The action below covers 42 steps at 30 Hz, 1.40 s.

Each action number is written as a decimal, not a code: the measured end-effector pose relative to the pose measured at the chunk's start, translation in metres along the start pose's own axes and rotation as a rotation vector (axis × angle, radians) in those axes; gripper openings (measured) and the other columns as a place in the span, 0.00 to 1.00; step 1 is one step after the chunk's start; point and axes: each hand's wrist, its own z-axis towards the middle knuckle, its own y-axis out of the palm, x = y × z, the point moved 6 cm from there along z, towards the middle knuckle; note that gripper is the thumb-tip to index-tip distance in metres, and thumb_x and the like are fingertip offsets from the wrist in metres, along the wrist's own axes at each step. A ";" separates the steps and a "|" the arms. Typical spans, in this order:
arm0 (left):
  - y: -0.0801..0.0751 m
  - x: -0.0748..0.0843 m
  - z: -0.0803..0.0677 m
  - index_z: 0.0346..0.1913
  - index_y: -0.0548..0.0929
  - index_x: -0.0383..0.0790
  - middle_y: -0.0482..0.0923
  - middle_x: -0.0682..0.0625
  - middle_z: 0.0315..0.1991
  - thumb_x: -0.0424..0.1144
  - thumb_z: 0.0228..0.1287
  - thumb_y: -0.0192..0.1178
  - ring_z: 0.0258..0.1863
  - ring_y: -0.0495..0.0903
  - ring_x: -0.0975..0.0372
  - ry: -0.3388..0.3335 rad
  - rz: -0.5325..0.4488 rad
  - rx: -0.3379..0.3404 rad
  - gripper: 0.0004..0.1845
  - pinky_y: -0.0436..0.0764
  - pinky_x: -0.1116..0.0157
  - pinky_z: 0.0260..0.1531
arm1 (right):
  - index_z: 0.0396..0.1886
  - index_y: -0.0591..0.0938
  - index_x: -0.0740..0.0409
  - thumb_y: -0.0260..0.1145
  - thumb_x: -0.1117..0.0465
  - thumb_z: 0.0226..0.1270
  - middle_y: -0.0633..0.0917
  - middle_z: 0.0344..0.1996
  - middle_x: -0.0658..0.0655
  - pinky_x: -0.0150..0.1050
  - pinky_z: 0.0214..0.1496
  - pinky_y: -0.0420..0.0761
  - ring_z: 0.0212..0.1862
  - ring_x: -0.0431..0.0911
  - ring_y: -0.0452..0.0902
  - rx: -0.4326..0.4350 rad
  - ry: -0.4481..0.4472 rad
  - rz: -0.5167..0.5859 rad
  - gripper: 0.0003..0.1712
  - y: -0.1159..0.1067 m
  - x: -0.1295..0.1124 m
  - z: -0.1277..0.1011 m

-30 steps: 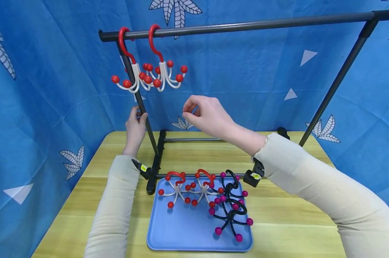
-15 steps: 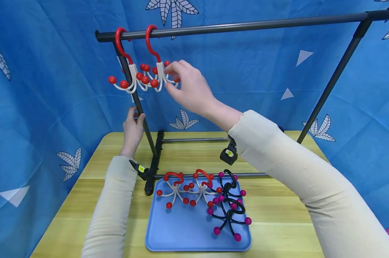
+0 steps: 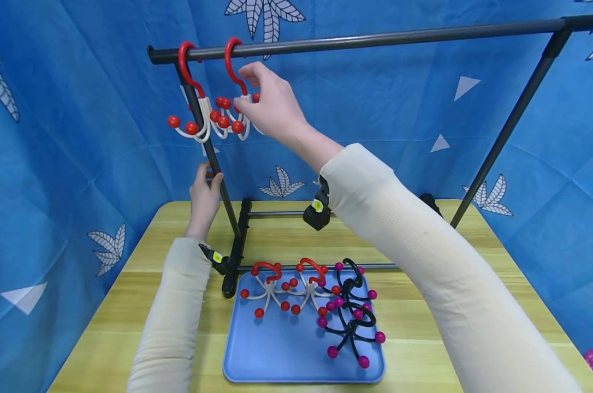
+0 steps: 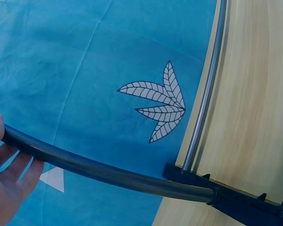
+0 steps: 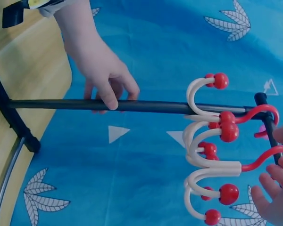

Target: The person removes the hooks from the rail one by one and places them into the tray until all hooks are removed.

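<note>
Two octopus-style hook hangers, with red S-shaped tops, white arms and red ball tips, hang at the left end of the rack's top bar (image 3: pixel 375 41). My right hand (image 3: pixel 272 103) is at the inner hanger (image 3: pixel 229 60), thumb and fingers spread about its red hook. In the right wrist view a gap shows between this hand's fingers (image 5: pixel 271 186) and the hook. The outer hanger (image 3: pixel 188 76) hangs beside it by the corner. Lower down, my left hand (image 3: pixel 204 201) grips the rack's left upright pole (image 4: pixel 99 169), thumb on one side and fingers behind.
On the wooden table (image 3: pixel 434 311) a blue tray (image 3: pixel 277 355) holds two more red-and-white hangers (image 3: pixel 269 286) and two black hangers (image 3: pixel 350 327) with magenta balls. The rack's black foot (image 3: pixel 236 251) stands behind the tray's left corner. A blue patterned cloth (image 3: pixel 375 120) hangs behind.
My right hand has risen up and left from below the hangers, past the inner one's white arms, to its red hook. The left hand stays on the pole.
</note>
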 end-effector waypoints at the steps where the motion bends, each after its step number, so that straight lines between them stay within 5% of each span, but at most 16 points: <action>1: 0.000 0.000 -0.001 0.59 0.64 0.45 0.72 0.41 0.47 0.49 0.69 0.44 0.40 0.75 0.51 -0.005 -0.001 -0.002 0.20 0.73 0.57 0.35 | 0.60 0.65 0.51 0.63 0.57 0.61 0.70 0.61 0.49 0.28 0.56 0.70 0.62 0.37 0.63 0.002 0.004 0.012 0.28 0.001 0.000 0.001; 13: -0.001 0.002 -0.001 0.59 0.64 0.44 0.73 0.41 0.47 0.49 0.68 0.44 0.42 0.76 0.51 0.007 0.023 0.013 0.21 0.74 0.55 0.37 | 0.57 0.60 0.53 0.62 0.59 0.61 0.69 0.61 0.51 0.27 0.50 0.73 0.53 0.40 0.70 -0.002 -0.011 0.012 0.28 0.007 -0.001 0.016; 22: -0.001 -0.001 0.002 0.60 0.63 0.45 0.72 0.41 0.49 0.49 0.68 0.44 0.44 0.75 0.51 -0.025 0.023 -0.010 0.22 0.74 0.55 0.40 | 0.57 0.61 0.54 0.59 0.59 0.64 0.72 0.57 0.53 0.24 0.55 0.69 0.57 0.38 0.66 -0.030 -0.065 -0.015 0.25 0.011 -0.007 0.022; 31: 0.000 0.000 0.004 0.61 0.63 0.42 0.73 0.39 0.48 0.44 0.69 0.46 0.44 0.76 0.49 0.012 0.038 -0.002 0.20 0.75 0.53 0.40 | 0.56 0.68 0.53 0.57 0.56 0.66 0.78 0.48 0.52 0.25 0.49 0.72 0.49 0.39 0.73 0.089 -0.042 -0.108 0.20 -0.005 -0.006 0.023; 42: 0.000 -0.002 0.004 0.60 0.63 0.44 0.72 0.41 0.48 0.49 0.68 0.44 0.42 0.74 0.51 -0.032 0.012 -0.020 0.21 0.72 0.57 0.36 | 0.49 0.74 0.55 0.60 0.57 0.63 0.79 0.45 0.51 0.23 0.47 0.72 0.48 0.39 0.72 0.182 -0.035 -0.054 0.16 -0.026 -0.005 0.021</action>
